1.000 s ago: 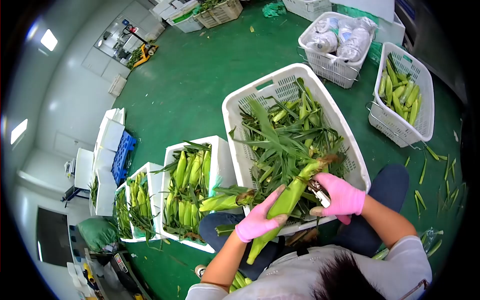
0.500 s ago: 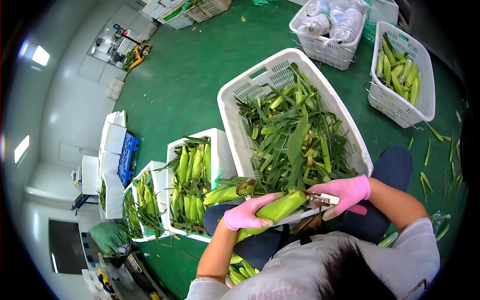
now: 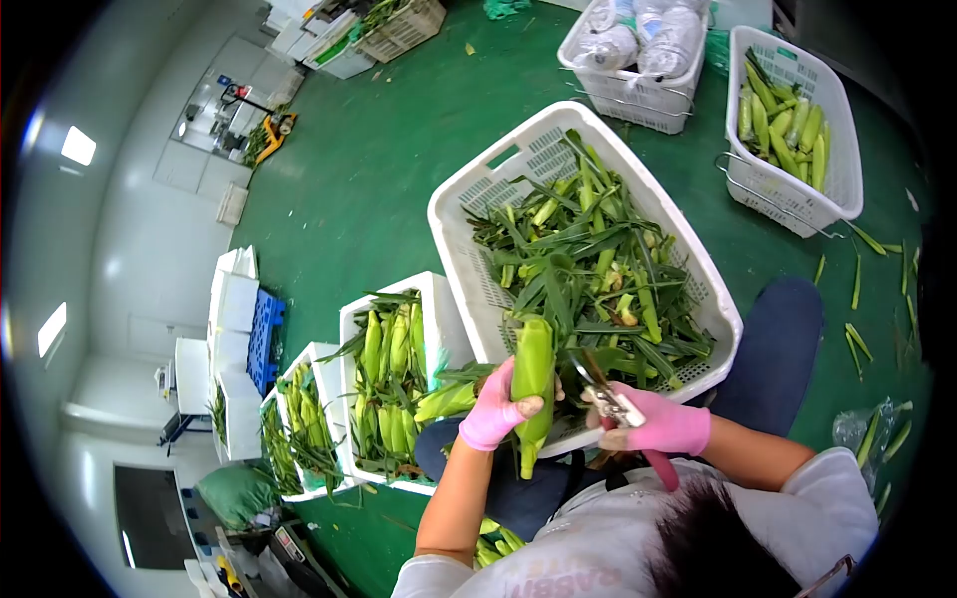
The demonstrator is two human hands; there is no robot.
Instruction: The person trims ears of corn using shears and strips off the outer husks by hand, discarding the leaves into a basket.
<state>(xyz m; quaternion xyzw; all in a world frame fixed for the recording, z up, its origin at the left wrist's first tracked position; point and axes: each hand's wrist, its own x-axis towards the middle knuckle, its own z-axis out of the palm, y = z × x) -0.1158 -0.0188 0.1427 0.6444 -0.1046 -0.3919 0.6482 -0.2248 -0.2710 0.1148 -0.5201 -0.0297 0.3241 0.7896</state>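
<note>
Wrapped round a green corn cob (image 3: 534,389) is my left hand (image 3: 495,407), in a pink glove; the cob stands nearly upright at the near edge of the big white basket (image 3: 462,234). My right hand (image 3: 658,421), also gloved in pink, grips pruning shears (image 3: 615,403) with red handles, just right of the cob. The shears' blades point up and left and look parted. Cut leaves and husk pieces (image 3: 588,259) fill much of the big basket. Another cob (image 3: 446,401) lies left of my left hand.
White foam boxes (image 3: 449,329) of corn stand at the left. A basket of corn (image 3: 847,159) and a basket of wrapped bundles (image 3: 638,100) are at the upper right. Leaf scraps (image 3: 857,342) and a plastic bag (image 3: 852,431) lie on the green floor at the right.
The cob has turned from slanting to nearly upright, and its top looks trimmed. The shears have moved down and left, and their blades now point upward.
</note>
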